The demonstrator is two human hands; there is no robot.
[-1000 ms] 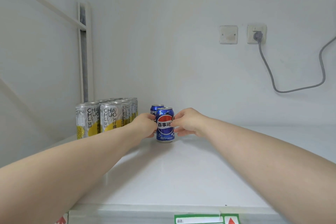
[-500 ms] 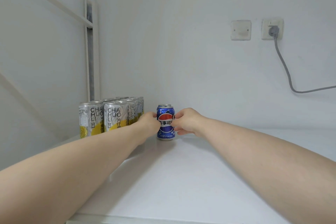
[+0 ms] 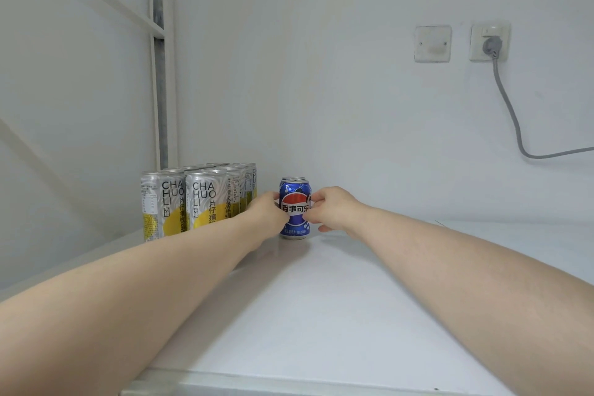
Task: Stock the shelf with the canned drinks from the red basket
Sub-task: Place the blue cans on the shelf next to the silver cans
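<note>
Blue can (image 3: pixel 295 193) rearward, between grips (image 3: pixel 268 212) (image 3: pixel 334 209)

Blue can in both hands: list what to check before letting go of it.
1. The blue can stands upright, base flat on the shelf: ok.
2. Its label faces the front: ok.
3. It lines up with the second blue can right behind it: ok.
4. Gap to the tall silver-and-yellow cans: cannot tell, the left hand covers it.
5. The left hand and the right hand hold it by its sides, clear of the top: ok.
</note>
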